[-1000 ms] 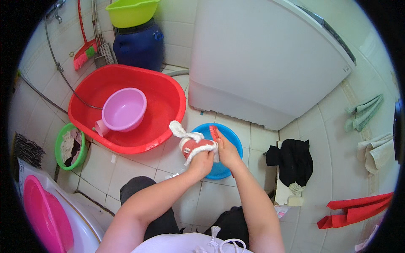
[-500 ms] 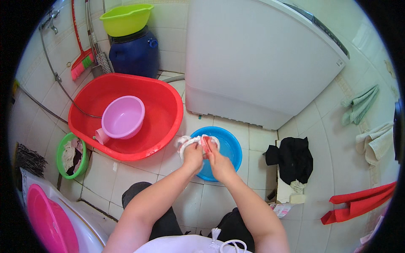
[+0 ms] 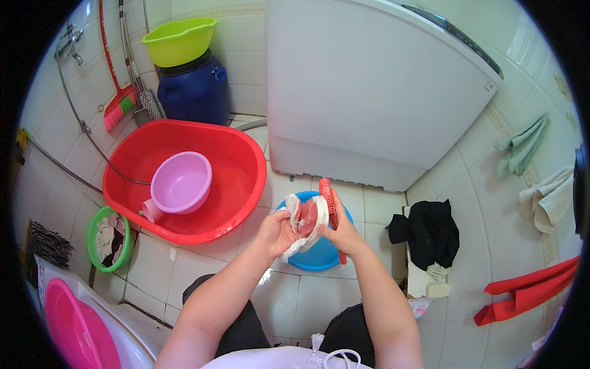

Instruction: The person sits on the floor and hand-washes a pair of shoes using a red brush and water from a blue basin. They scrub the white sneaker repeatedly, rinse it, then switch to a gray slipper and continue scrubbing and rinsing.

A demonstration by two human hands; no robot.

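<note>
A soft white-and-red piece [image 3: 312,216] with a thick white rim is held over the blue basin [image 3: 313,261]; its exact kind does not show clearly. My left hand [image 3: 275,234] grips its ruffled white edge from the left. My right hand [image 3: 344,230] is closed around a red scrub brush [image 3: 327,194], upright along the piece's right side. The brush's lower end sticks out below the palm. My right thumb rests against the white rim. Both hands hide much of the basin's inside.
Left of the basin stands a large red tub [image 3: 246,209] with a pink bowl [image 3: 181,178] inside. A green basket [image 3: 126,249] holds clothes. A white washing machine [image 3: 369,92] stands ahead. Black cloth [image 3: 433,234] lies on a box at right; towels hang on the wall.
My hands have moved apart, and the bunched piece is now spread between them. The red brush now shows upright in my right hand. The view has shifted slightly.
</note>
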